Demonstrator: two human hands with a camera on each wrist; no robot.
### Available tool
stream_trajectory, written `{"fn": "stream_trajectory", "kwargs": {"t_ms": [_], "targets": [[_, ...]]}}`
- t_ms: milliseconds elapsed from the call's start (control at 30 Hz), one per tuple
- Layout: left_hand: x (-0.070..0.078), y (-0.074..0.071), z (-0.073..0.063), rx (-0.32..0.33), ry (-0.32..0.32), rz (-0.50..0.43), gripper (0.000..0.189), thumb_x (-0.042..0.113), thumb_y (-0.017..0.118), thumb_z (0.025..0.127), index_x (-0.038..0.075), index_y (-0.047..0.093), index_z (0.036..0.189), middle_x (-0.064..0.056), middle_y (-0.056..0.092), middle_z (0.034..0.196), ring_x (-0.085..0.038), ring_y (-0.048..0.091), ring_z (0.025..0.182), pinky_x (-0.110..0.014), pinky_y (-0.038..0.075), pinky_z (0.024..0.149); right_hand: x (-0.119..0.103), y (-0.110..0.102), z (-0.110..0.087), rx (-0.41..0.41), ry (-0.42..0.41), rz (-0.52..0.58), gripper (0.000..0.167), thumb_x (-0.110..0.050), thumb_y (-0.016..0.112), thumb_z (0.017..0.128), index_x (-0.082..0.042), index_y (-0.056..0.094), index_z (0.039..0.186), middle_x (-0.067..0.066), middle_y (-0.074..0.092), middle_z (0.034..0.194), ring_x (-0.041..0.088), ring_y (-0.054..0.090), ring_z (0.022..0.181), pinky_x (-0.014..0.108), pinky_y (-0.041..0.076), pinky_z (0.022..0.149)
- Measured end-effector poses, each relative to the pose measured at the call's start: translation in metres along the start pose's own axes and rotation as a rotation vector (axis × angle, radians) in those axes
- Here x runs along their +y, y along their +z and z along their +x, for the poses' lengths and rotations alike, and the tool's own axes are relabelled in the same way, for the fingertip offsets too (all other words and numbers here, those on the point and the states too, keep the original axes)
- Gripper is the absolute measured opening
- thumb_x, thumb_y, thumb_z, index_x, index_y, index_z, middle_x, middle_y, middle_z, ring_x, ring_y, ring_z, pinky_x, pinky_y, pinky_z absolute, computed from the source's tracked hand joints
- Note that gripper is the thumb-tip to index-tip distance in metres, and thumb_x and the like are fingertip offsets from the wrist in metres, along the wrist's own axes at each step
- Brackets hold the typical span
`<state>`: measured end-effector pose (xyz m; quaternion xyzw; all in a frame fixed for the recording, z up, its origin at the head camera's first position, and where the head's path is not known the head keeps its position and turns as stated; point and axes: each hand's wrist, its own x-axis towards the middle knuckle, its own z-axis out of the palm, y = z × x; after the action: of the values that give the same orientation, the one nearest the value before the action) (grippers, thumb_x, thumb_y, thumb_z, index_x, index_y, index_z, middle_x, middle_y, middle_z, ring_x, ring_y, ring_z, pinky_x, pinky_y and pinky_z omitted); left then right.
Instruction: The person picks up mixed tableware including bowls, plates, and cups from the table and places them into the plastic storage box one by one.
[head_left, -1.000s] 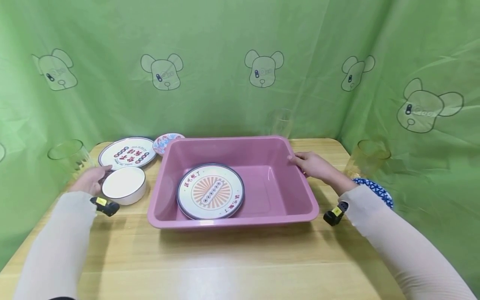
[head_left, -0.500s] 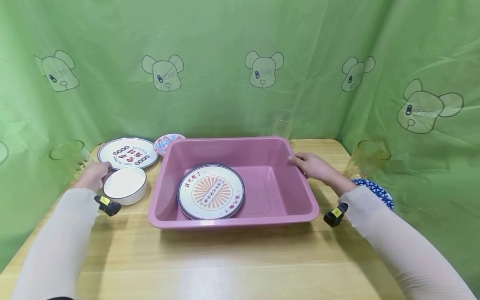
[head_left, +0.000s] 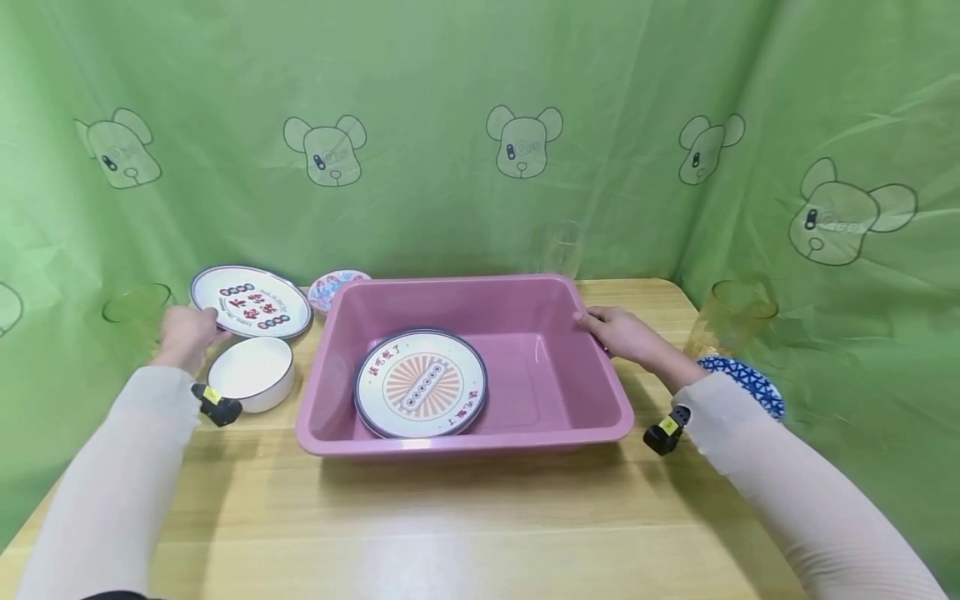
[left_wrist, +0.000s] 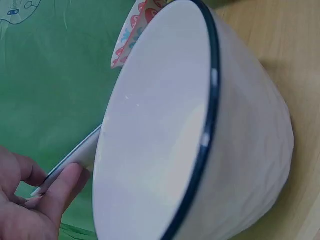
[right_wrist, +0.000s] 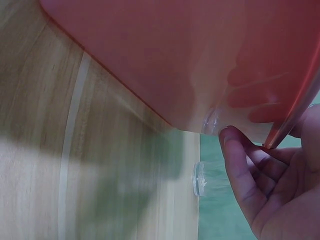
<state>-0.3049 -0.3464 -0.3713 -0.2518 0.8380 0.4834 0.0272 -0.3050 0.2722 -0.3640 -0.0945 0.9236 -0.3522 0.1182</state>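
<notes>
My left hand (head_left: pixel 187 333) pinches the near left rim of a white plate (head_left: pixel 251 302) with red lettering; its left side is tilted up. In the left wrist view the thumb and fingers grip the plate's edge (left_wrist: pixel 75 155), most of it hidden behind a white bowl (left_wrist: pixel 150 130) with a dark rim. That bowl (head_left: pixel 251 371) stands just right of the hand. My right hand (head_left: pixel 622 333) holds the right rim of a pink basin (head_left: pixel 517 446), thumb over the rim and fingers beneath. Inside the basin, at its left, lie stacked plates (head_left: pixel 422 383).
A small patterned dish (head_left: pixel 336 287) lies behind the basin's left corner. Clear glasses stand at left (head_left: pixel 138 312) and behind the basin (head_left: pixel 561 250). A yellowish glass (head_left: pixel 735 312) and a blue-patterned dish (head_left: pixel 746 383) are by the right sleeve. Green curtains surround the wooden table (head_left: pixel 420 533).
My left hand has risen slightly with the plate's rim, so the plate's left side now lifts and tilts. My right hand keeps its hold on the basin.
</notes>
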Motion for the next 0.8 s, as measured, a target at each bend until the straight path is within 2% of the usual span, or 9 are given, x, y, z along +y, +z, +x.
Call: {"fn": "stream_trajectory", "kwargs": {"t_ms": [100,200,233,367,467,633,800], "targets": [[0.002,-0.002,-0.001,0.027,0.023,0.084,0.052,0.023,0.037,0.104,-0.017,0.035,0.137,-0.019,0.059,0.109,-0.011,0.062,0.068,-0.026,0.054,0.057,-0.001,0.0,-0.001,0.0,0.002,-0.004,0.057,-0.042,0.039,0.105,0.004,0.049,0.138,0.016,0.068,0.102,0.021,0.066,0.081,0.034,0.056,0.069],[0.005,-0.005,-0.003,0.062,0.051,0.155,0.05,0.023,0.039,0.103,-0.018,0.042,0.131,-0.022,0.059,0.107,-0.015,0.058,0.064,-0.029,0.052,0.053,-0.001,0.0,-0.001,-0.007,0.005,-0.013,0.058,-0.042,0.038,0.105,0.004,0.048,0.139,0.016,0.067,0.103,0.021,0.066,0.083,0.034,0.056,0.07],[0.006,-0.006,-0.005,0.069,0.059,0.167,0.049,0.023,0.04,0.103,-0.018,0.044,0.13,-0.022,0.058,0.107,-0.015,0.057,0.065,-0.029,0.053,0.056,-0.001,0.0,-0.001,-0.008,0.005,-0.015,0.058,-0.042,0.038,0.105,0.004,0.048,0.139,0.016,0.067,0.104,0.021,0.065,0.084,0.034,0.056,0.071],[0.012,-0.011,-0.011,0.098,0.1,0.181,0.046,0.021,0.042,0.103,-0.018,0.048,0.126,-0.024,0.059,0.107,-0.015,0.055,0.064,-0.03,0.054,0.056,-0.001,0.001,-0.002,-0.012,0.002,-0.025,0.059,-0.043,0.037,0.105,0.004,0.047,0.14,0.016,0.067,0.105,0.021,0.065,0.085,0.034,0.056,0.072],[0.016,-0.015,-0.016,0.103,0.127,0.185,0.046,0.021,0.042,0.103,-0.018,0.048,0.127,-0.03,0.06,0.111,-0.013,0.055,0.063,-0.029,0.052,0.055,-0.001,0.002,-0.002,-0.016,0.003,-0.027,0.059,-0.043,0.037,0.105,0.004,0.047,0.14,0.016,0.067,0.104,0.021,0.065,0.085,0.034,0.056,0.072],[0.023,-0.024,-0.024,0.083,0.161,0.149,0.046,0.019,0.04,0.103,-0.016,0.045,0.132,-0.031,0.058,0.122,-0.002,0.056,0.058,-0.027,0.051,0.051,0.0,0.003,-0.002,-0.025,0.012,-0.017,0.058,-0.042,0.037,0.106,0.004,0.047,0.14,0.017,0.067,0.104,0.021,0.066,0.084,0.035,0.057,0.071],[0.032,-0.034,-0.032,0.073,0.19,0.119,0.045,0.02,0.04,0.102,-0.012,0.046,0.133,-0.026,0.065,0.108,-0.003,0.059,0.058,-0.028,0.051,0.049,-0.001,0.003,0.0,-0.027,0.005,-0.018,0.056,-0.039,0.037,0.106,0.005,0.048,0.138,0.017,0.068,0.102,0.021,0.067,0.081,0.035,0.058,0.069]]}}
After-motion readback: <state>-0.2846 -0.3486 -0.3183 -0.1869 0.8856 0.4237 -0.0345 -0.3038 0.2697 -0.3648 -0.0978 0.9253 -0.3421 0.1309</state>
